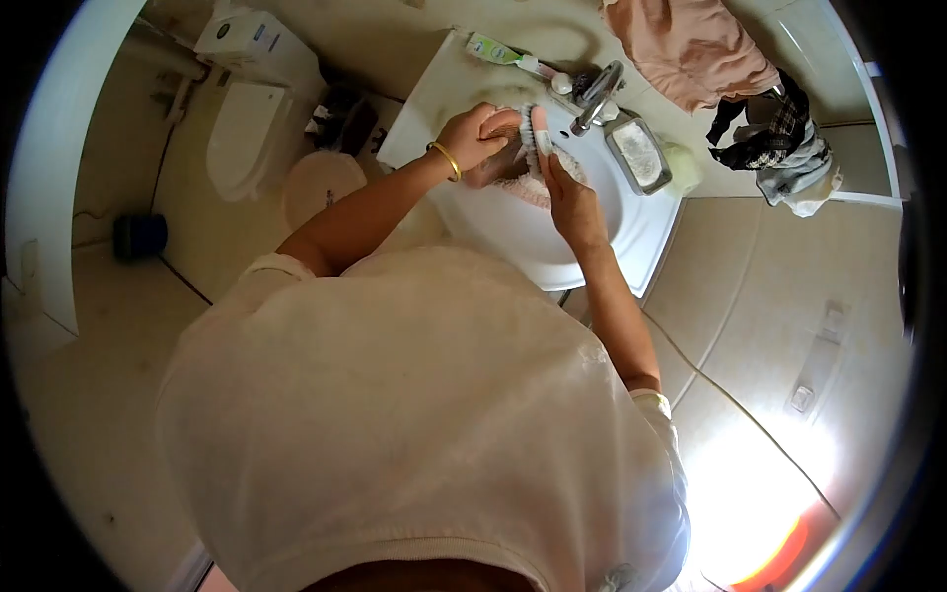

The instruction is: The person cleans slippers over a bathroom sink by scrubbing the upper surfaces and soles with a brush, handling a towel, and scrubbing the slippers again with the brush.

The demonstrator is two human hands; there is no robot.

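My left hand [468, 140], with a gold bangle at the wrist, is closed on a pinkish-brown slipper [499, 166] over the white washbasin [614, 202]. Pale fluffy material shows along the slipper's lower edge. In my right hand [576, 205] is a scrubbing brush [540, 128] with a pink back and whitish bristles. Its bristles face left, right against the slipper. My fingers cover part of both things.
Behind the basin stand a metal faucet [598, 97] and a green-and-white tube [493, 49]. A soap dish [638, 156] sits at the right rim. Clothes [691, 49] hang at upper right. A toilet [247, 138] and pink bucket [321, 185] are on the left.
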